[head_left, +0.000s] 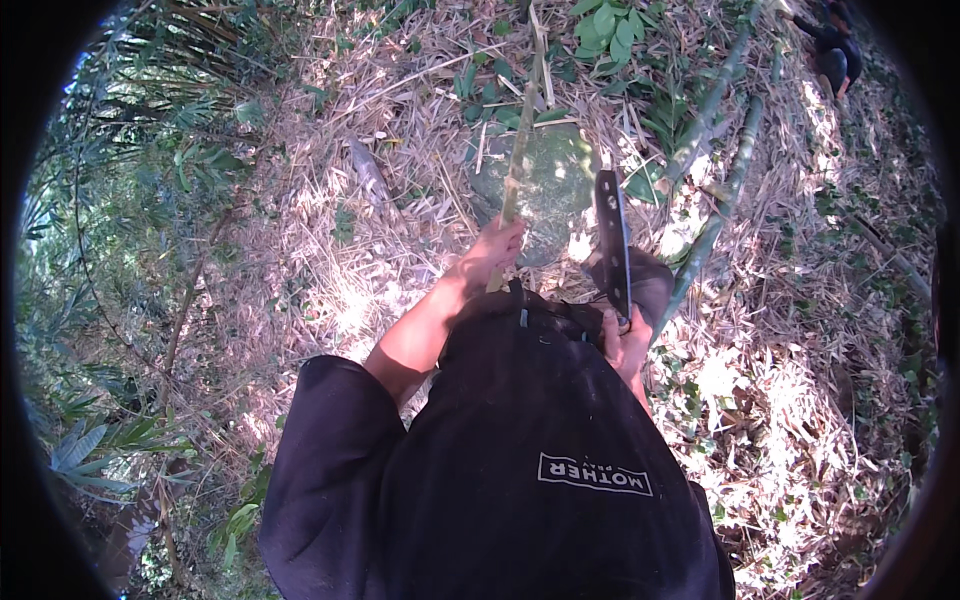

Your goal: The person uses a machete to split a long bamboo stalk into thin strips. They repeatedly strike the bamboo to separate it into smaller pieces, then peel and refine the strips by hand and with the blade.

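Observation:
My left hand (494, 247) is closed around a thin greenish-brown stick (522, 140), probably bamboo, which points up and away from me. My right hand (625, 345) grips the lower end of a long, narrow black tool (611, 240) with light round spots and a bright metal edge. That tool stands nearly upright in the view, to the right of the stick; its exact kind is unclear. Below both hands, the front of my dark shirt (520, 400) hides part of the right wrist and forearm.
A large mossy stone (557, 190) lies just ahead of my hands. Two long green bamboo poles (735, 180) slant across the right side. Dry leaves (330, 250) cover the ground, with green plants at left. Another person (836, 50) in dark clothes is at the far right.

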The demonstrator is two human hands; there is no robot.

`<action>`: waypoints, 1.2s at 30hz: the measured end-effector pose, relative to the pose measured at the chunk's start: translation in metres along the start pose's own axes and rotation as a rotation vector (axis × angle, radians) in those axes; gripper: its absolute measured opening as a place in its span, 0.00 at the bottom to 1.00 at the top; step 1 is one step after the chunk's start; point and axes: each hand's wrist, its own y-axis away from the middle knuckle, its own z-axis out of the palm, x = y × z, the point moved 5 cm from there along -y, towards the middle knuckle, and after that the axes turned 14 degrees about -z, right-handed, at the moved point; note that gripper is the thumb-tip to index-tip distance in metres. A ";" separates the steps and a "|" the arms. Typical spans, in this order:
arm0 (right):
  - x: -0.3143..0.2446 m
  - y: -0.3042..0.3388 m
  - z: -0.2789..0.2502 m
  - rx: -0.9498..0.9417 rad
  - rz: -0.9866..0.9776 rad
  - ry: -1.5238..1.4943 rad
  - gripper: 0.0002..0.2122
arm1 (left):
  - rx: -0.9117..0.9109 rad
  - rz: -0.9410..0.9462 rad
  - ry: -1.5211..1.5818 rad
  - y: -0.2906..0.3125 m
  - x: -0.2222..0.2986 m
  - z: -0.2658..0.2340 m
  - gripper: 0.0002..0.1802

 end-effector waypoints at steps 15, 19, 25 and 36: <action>0.026 -0.028 0.008 0.068 0.078 -0.113 0.13 | 0.074 0.072 0.030 0.084 0.010 -0.109 0.15; 0.022 -0.031 0.009 0.054 0.074 -0.133 0.13 | -0.073 0.068 0.041 0.092 0.002 -0.107 0.14; 0.027 -0.034 0.010 0.079 0.054 -0.183 0.13 | -0.074 0.071 0.026 0.097 -0.010 -0.102 0.13; 0.034 -0.038 0.005 0.088 0.059 -0.164 0.09 | 0.329 0.330 -0.257 0.087 -0.010 -0.114 0.14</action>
